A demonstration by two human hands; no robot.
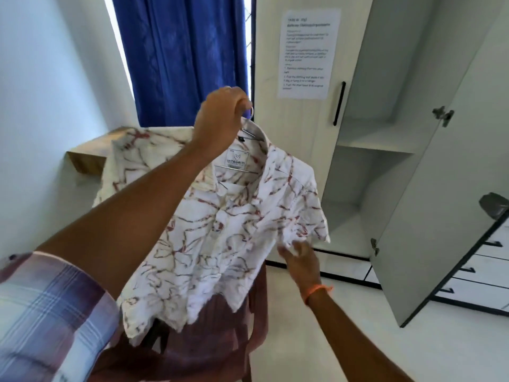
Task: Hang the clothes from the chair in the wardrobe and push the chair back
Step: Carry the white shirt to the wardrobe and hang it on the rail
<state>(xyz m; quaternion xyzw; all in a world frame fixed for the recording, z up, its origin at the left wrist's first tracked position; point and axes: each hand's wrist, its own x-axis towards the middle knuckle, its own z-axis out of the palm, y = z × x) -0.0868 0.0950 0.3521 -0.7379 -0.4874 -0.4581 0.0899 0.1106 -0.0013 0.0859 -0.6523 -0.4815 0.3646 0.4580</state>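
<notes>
A white shirt (220,232) with a reddish-brown line print hangs on a metal hanger (249,117) in front of me. My left hand (220,119) grips the hanger's hook and holds the shirt up. My right hand (300,257) touches the hem of the shirt's right sleeve from below; its fingers are blurred. Below the shirt stands a brown plastic chair (209,343), partly covered by the cloth. The grey wardrobe (385,133) is at the right, with its door (446,188) swung open and bare shelves inside.
A blue curtain (181,56) hangs over the window behind the shirt. A wooden shelf (88,158) juts from the left wall. A printed sheet (308,51) is stuck on the shut wardrobe door. White drawers (484,271) with black handles stand at the far right.
</notes>
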